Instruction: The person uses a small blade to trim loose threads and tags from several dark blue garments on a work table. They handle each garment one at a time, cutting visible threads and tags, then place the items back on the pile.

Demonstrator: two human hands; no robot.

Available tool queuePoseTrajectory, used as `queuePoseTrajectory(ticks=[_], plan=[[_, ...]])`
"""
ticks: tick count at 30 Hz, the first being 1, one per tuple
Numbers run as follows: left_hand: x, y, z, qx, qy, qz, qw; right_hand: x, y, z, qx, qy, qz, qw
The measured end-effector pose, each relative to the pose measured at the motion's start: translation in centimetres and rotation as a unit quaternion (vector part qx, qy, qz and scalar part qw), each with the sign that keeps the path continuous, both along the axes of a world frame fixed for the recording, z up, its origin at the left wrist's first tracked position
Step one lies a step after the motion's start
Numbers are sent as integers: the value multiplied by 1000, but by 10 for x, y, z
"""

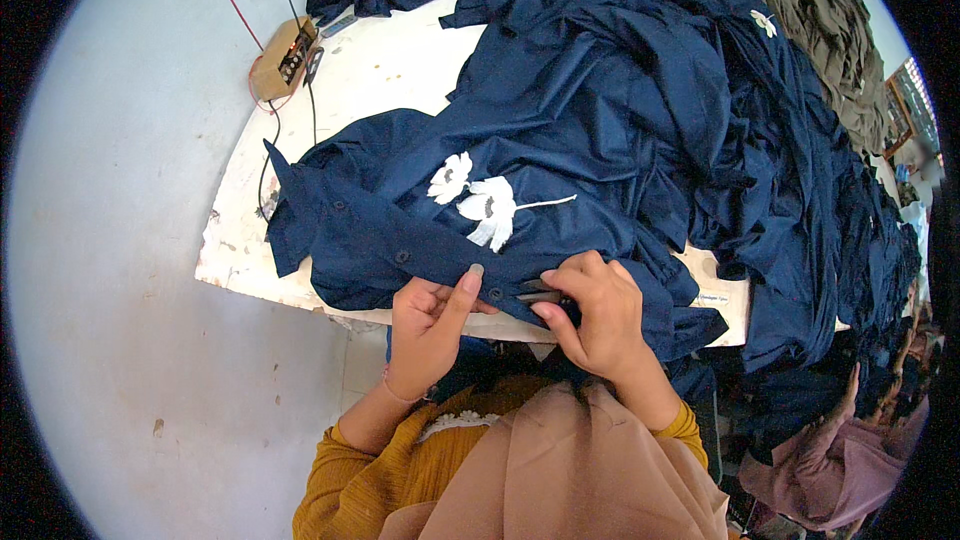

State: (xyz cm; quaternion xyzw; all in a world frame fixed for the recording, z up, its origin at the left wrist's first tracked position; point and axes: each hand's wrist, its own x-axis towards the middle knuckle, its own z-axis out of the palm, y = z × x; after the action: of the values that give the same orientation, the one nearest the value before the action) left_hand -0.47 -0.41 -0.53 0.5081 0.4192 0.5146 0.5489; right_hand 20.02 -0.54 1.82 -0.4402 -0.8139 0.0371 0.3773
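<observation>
Brown drape [540, 470]: nearest the lens, hanging over the wearer's front, between mustard sleeves [345, 485].
Navy shirt [590, 130]: spread on the pale table [405, 55], its buttoned strip [370, 232] running along the near edge, between the hands.
Left hand [428, 328]: narrow pinch on that strip, thumb on top, fingers curled partly out of sight below, just beside one of the dark buttons [402, 256].
Right hand [600, 315]: fingers closed round a small grey metal tool [540, 293], tip toward the same button; probably snips, but too covered to be sure.
White flowers [490, 208]: on the cloth beyond the hands; stitched or applied, cannot tell.
Handling (judged): soft, limp, fairly light at the strip; the bunched remainder should drag. Matte weave, so likely not slippery. Creases readily; the strip is probably stiffer, being layered.
Hold (judged): best taken at the strip, thumb and forefinger close to a button, cloth kept flat. Flowers look the fragile part; keep metal points off them and off the weave.
</observation>
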Motion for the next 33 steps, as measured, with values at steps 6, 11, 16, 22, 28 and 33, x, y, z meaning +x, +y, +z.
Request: queuePoseTrajectory(ticks=[6, 11, 16, 22, 28, 33], plan=[[3, -1, 0, 13, -51, 13, 999, -3, -3, -6, 111, -51, 13, 992], [4, -3, 6, -9, -48, 18, 999, -5, -1, -9, 121, -56, 22, 991], [3, 1, 5, -52, -78, 26, 995, -1, -1, -7, 76, 4, 52, 996], [1, 14, 11, -92, -306, 44, 947, 10, -3, -17, 56, -14, 25, 998], [7, 4, -4, 42, 57, -85, 994, 7, -2, -19, 75, -5, 60, 995], [14, 9, 3, -98, -117, -55, 987, 11, -7, -6, -83, 125, 14, 989]])
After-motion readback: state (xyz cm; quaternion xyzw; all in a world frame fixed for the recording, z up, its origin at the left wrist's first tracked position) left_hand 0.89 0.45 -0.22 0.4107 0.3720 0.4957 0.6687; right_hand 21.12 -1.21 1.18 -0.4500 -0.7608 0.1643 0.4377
